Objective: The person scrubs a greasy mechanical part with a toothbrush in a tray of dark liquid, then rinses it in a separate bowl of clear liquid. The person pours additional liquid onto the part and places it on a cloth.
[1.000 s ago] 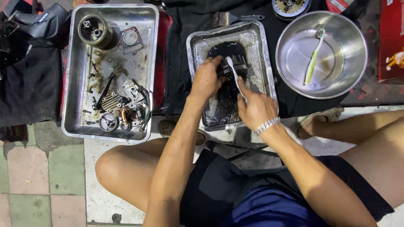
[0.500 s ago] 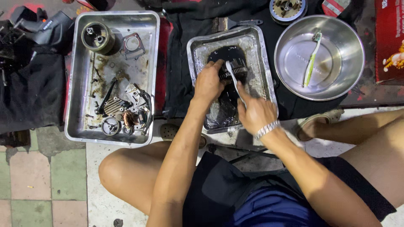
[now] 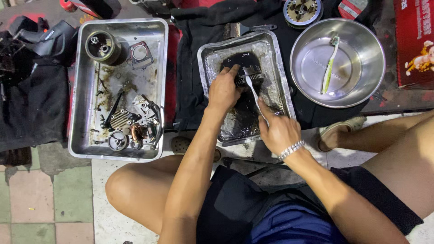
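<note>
left hand [image 3: 222,92]: closed round a toothed metal gear part [image 3: 250,73], fingers on its left side, holding it low in the tray over the dark liquid
right hand [image 3: 279,131]: gripped shut on handle of a white brush [image 3: 253,91]; brush runs up-left, head touching the gear part
gear part: in upper half of small steel tray [image 3: 276,58], w/ black oily liquid pooled under & below it
small tray: sits on black cloth [image 3: 192,54], center of view, between big tray & bowl
big steel tray [image 3: 86,90]: left of cloth, holds approx. 1 round cylinder part top-left, 1 gasket beside it, cluster of small engine bits near bottom
steel bowl [image 3: 361,86]: right of small tray, 1 green-white toothbrush [image 3: 329,65] lying inside
round flywheel-type part [image 3: 302,10]: top edge, above bowl
red box [image 3: 413,40]: far right
wrist: metal watch band [image 3: 290,149] on right arm
</note>
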